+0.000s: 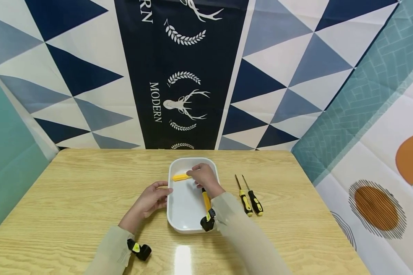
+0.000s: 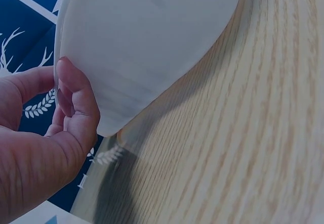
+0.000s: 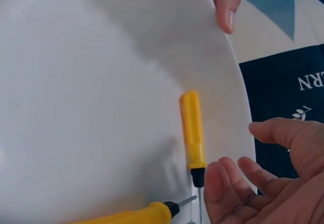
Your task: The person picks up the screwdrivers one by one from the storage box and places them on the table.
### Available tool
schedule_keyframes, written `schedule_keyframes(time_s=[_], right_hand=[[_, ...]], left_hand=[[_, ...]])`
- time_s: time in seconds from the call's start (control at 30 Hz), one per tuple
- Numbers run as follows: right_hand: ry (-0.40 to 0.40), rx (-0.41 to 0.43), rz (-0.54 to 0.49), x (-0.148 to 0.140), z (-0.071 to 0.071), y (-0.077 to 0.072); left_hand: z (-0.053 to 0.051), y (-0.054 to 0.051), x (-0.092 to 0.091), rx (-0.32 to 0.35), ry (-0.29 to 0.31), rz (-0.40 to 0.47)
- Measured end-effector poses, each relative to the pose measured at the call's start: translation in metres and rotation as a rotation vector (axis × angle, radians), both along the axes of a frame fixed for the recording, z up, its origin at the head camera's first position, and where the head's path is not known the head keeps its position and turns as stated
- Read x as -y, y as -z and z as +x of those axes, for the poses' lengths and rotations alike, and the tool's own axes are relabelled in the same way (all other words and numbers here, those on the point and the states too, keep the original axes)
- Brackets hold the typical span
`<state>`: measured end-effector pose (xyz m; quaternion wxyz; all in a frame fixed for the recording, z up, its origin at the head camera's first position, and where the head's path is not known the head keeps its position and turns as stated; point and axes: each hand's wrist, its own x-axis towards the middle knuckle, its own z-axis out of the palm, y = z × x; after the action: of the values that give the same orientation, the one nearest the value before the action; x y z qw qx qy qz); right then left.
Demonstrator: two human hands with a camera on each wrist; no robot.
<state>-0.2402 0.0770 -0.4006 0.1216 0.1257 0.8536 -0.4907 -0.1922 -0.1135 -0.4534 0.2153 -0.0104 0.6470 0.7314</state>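
- Wooden table (image 1: pixel 89 191): flat footing for the white tray (image 1: pixel 184 208)
- Left hand (image 1: pixel 154 198): pinching the tray's left rim, probably keeping it steady
- Right hand (image 1: pixel 205 177): over the tray, thumb and fingers apart, gripping nothing; contact's unclear
- Black-and-yellow screwdrivers (image 1: pixel 256 203): right of the tray, handles nearest, handy presumably
- Yellow screwdrivers (image 1: pixel 180 177): inside the tray, one crosswise, one lengthwise, likely kept from rolling off

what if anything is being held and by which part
The left hand holds the white tray by its left rim; the right hand appears to hold nothing.
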Motion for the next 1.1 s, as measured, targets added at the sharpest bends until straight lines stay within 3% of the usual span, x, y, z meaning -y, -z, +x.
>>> schedule_keyframes(time_s=[0.37,0.63,1.1], right_hand=[[0.015,-0.005,0.031,0.001,-0.001,0.012],[0.028,0.007,0.017,0.001,-0.002,0.009],[0.158,0.141,-0.010,0.006,-0.008,0.007]], left_hand=[[0.003,0.001,-0.004,-0.004,0.010,0.010],[0.001,0.001,-0.002,0.000,-0.001,0.011],[-0.002,0.002,-0.002,-0.004,-0.015,0.008]])
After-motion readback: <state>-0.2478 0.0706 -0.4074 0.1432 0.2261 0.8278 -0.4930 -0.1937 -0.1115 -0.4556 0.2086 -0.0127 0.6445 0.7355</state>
